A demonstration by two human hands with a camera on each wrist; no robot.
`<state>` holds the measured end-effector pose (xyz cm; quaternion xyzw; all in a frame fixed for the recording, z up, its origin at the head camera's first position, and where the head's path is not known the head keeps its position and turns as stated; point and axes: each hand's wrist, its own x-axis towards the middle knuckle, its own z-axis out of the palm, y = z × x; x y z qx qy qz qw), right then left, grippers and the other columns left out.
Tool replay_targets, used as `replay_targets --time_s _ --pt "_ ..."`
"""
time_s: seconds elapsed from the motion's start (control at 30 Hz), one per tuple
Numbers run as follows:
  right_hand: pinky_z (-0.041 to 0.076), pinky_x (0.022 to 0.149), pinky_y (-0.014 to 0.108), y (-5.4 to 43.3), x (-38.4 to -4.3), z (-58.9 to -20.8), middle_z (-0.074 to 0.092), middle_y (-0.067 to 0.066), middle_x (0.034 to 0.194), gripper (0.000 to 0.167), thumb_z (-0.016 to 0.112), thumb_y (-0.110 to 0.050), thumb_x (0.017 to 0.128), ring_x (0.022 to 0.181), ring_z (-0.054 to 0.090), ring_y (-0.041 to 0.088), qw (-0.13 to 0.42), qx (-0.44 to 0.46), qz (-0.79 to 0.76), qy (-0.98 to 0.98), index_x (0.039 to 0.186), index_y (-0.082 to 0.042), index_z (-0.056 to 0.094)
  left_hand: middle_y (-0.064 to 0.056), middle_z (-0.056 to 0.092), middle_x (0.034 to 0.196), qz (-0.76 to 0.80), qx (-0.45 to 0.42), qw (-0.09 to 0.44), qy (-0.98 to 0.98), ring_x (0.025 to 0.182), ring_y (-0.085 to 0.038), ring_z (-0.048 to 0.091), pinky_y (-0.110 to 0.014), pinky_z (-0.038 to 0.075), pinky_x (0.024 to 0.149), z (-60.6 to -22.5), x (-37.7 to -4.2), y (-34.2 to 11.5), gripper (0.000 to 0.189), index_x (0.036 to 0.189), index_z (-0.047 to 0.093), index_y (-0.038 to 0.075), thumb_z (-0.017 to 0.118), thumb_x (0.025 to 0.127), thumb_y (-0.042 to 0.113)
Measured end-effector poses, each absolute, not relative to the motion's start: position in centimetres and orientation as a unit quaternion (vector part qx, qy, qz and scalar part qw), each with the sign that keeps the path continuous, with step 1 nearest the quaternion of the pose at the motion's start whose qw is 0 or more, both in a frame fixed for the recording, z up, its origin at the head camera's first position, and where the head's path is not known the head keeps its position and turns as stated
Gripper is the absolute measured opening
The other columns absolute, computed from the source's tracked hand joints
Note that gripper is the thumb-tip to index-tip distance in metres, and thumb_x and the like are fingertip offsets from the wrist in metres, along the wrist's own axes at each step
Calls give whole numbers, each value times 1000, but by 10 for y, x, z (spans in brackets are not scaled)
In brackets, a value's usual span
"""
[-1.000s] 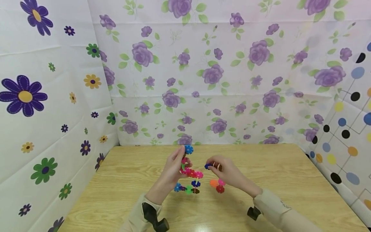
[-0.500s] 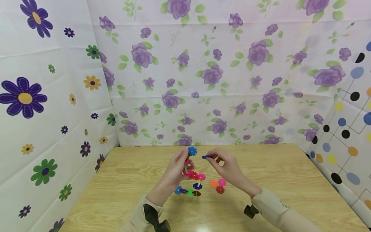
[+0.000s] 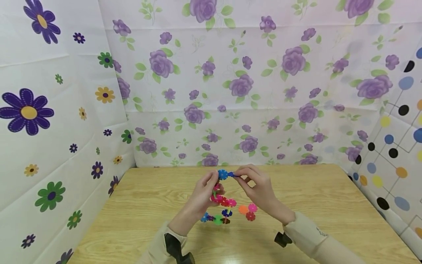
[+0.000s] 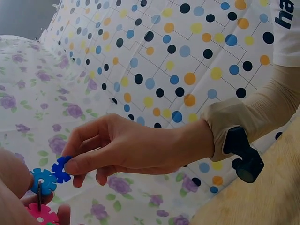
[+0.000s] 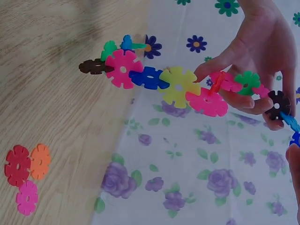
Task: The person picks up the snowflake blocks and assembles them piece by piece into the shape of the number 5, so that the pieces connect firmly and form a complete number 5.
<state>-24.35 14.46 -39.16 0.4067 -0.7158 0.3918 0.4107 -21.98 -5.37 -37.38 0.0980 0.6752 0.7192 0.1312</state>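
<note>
My left hand holds a chain of interlocking plastic snowflake discs. The chain hangs above the table, with pink, yellow, dark blue, green and brown discs in it. At its upper end is a light blue disc, joined to a black-looking one. Between thumb and fingertips, my right hand pinches a dark blue disc. That disc's edge meets the light blue disc; how deep the slots engage I cannot tell. Part of the chain is hidden behind my left fingers.
Three discs lie together on the wooden table: orange, pink and red. Flower-printed cloth stands behind the table and at the left; dotted cloth is at the right.
My right hand has moved slightly up and brought the dark blue disc against the light blue one. My left hand and the chain have shifted a little to the right.
</note>
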Motion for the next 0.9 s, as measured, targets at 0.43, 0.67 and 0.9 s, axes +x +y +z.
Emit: replay_targets --time_s 0.43,0.67,0.9 --pt "54 66 16 142 -240 -386 65 12 92 17 60 -15 96 69 65 16 459 459 389 -654 92 -4 72 3 51 96 735 97 93 664 99 -17 64 -57 47 91 -374 -218 -53 34 98 55 17 45 99 50" --pt "54 66 15 140 -239 -385 65 14 91 19 60 -16 96 68 65 17 462 462 389 -649 91 -3 72 3 53 93 735 103 100 663 96 -18 63 -53 52 89 -374 -218 -55 35 100 56 17 46 98 49" --pt "55 66 16 141 -240 -386 65 12 92 16 60 -14 96 69 65 16 454 468 383 -655 89 -5 71 2 53 93 732 106 98 665 96 -18 64 -56 51 90 -376 -218 -57 33 97 55 17 47 98 49"
